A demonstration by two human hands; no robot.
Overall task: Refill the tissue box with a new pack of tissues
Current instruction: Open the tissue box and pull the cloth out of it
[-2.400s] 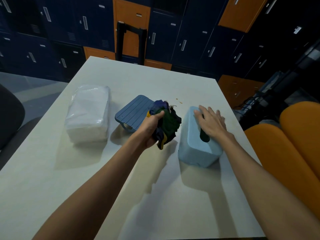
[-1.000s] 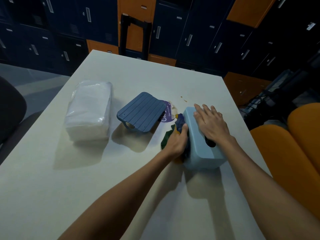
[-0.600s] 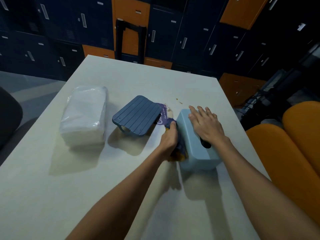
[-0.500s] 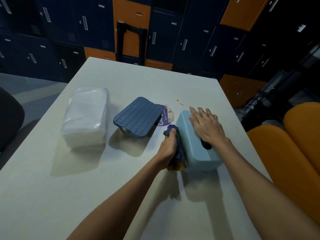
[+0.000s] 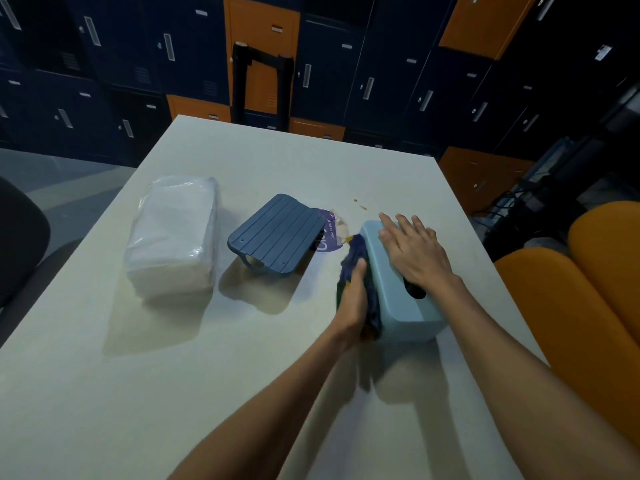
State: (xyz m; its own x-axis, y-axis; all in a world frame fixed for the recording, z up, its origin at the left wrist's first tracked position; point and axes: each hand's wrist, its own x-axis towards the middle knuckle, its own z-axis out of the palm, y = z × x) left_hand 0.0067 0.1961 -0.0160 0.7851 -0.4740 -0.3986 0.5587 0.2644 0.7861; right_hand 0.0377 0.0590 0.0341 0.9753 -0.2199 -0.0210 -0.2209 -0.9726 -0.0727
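A light blue tissue box [image 5: 408,306] lies on the white table [image 5: 173,393] at the right, its oval slot facing up. My right hand [image 5: 414,252] rests flat on top of it, fingers straight. My left hand [image 5: 353,296] presses a dark blue, green and yellow cloth [image 5: 356,252] against the box's left side. The box's dark blue ribbed lid [image 5: 277,233] lies apart in the middle of the table. A new pack of white tissues in clear wrap [image 5: 173,237] lies at the left.
A purple and white wrapper [image 5: 330,232] pokes out from behind the lid. Small brown spots [image 5: 360,204] mark the table beyond it. Orange seats [image 5: 575,296] stand at the right, a dark chair [image 5: 17,244] at the left, lockers behind.
My left hand brought the cloth down from above the table to the box's left side and has slid it along that side. My right hand has stayed on the box top.
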